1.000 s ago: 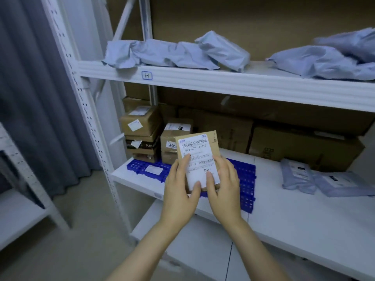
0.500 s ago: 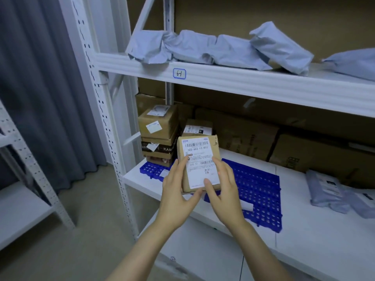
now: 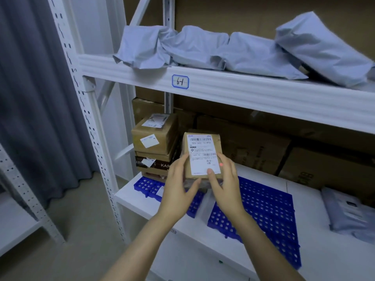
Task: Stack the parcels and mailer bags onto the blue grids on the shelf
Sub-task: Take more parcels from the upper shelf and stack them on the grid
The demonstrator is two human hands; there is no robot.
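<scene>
Closer to the stack than half a second ago, the parcel [image 3: 203,157] now hangs low over the left end of the blue grid [image 3: 263,211], and my view has pushed in toward the shelf [image 3: 324,250] with it. Fingers [image 3: 182,161] of the left hand [image 3: 178,191] curl round the parcel's left edge with the thumb tucked beneath its lower corner. The right hand [image 3: 225,187] mirrors it, thumb pressed flat on the white label and the other fingers wrapped round the right side. I judge the two-sided grip is there to keep the box square and the label facing out, so it stays readable once set down. Both wrists are cocked slightly back and both forearms reach up and forward from the bottom of the view, nearly parallel. The parcel stands tilted, its top leaning away from me, just beside the stack of boxes [image 3: 154,147] on the grid's left end. Something brown shows under its bottom edge; whether the two touch, I cannot tell. Grey mailer bags [image 3: 349,211] lie on the bare shelf board to the right, off the grid, so I reckon they are still to be stacked. More grey bags [image 3: 203,47] lie on the upper shelf [image 3: 263,92].
</scene>
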